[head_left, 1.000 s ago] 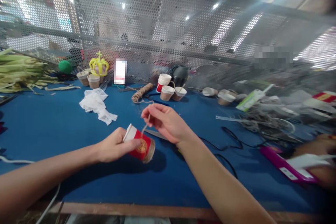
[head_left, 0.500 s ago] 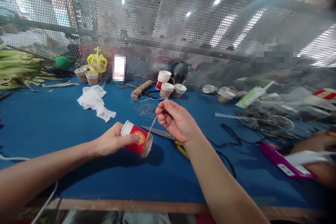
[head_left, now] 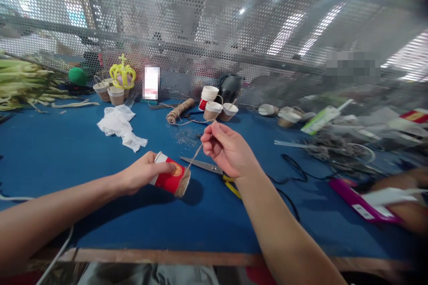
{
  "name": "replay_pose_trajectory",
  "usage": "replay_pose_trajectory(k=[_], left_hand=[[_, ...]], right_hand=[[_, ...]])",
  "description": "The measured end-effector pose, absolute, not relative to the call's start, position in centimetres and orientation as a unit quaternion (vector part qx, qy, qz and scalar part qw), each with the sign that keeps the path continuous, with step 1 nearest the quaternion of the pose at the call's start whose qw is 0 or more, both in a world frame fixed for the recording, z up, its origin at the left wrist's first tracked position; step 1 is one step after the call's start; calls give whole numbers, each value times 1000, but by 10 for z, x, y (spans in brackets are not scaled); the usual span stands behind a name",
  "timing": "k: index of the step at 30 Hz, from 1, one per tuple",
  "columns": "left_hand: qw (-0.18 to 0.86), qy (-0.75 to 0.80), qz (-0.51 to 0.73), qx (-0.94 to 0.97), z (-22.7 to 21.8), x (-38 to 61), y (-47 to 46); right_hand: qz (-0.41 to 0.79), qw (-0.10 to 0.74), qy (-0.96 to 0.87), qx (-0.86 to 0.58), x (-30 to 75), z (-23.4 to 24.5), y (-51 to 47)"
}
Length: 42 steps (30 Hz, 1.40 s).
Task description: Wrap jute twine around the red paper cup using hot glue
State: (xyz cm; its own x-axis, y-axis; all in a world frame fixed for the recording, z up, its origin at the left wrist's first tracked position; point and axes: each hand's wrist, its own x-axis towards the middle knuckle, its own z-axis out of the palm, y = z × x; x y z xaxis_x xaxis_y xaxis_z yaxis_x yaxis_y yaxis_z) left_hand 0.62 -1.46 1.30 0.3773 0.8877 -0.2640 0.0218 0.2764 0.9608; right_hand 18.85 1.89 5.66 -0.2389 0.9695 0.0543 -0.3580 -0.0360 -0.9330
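Note:
My left hand (head_left: 142, 173) grips a red and white paper cup (head_left: 168, 177), tilted on its side with its base toward the right. Brown twine (head_left: 183, 182) is wrapped round the base end of the cup. From there a taut strand (head_left: 195, 156) rises to my right hand (head_left: 222, 146), whose thumb and fingers pinch it. The strand leads on past that hand to a roll of twine (head_left: 180, 110) farther back. Beneath my right wrist lie scissors (head_left: 203, 165) with yellow handles, blades pointing left.
Behind stand twine-wrapped cups (head_left: 212, 110), a stack of paper cups (head_left: 209, 93) and a yellow crown-shaped piece (head_left: 122, 73). A white cloth (head_left: 120, 125) lies left. At right, another person's hand (head_left: 401, 189) is near a purple object (head_left: 361, 202) and black cable (head_left: 296, 169).
The cup has turned a little in my left hand, its base now facing farther away from view. My right hand has shifted slightly to the right, still pinching the strand.

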Motion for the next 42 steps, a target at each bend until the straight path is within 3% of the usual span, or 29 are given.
replay_pose_trajectory(k=[16,30,42], left_hand=[[612,367,347,608,15,1,-27],[340,299,347,821,24,-5,-36],[266,278,372,845,22,-6,-37]], right_hand=[[637,496,-452,-380,185,49,20],[678,440,-452,-377,179,43,17],[721,389,-426,-384,176,40,16]])
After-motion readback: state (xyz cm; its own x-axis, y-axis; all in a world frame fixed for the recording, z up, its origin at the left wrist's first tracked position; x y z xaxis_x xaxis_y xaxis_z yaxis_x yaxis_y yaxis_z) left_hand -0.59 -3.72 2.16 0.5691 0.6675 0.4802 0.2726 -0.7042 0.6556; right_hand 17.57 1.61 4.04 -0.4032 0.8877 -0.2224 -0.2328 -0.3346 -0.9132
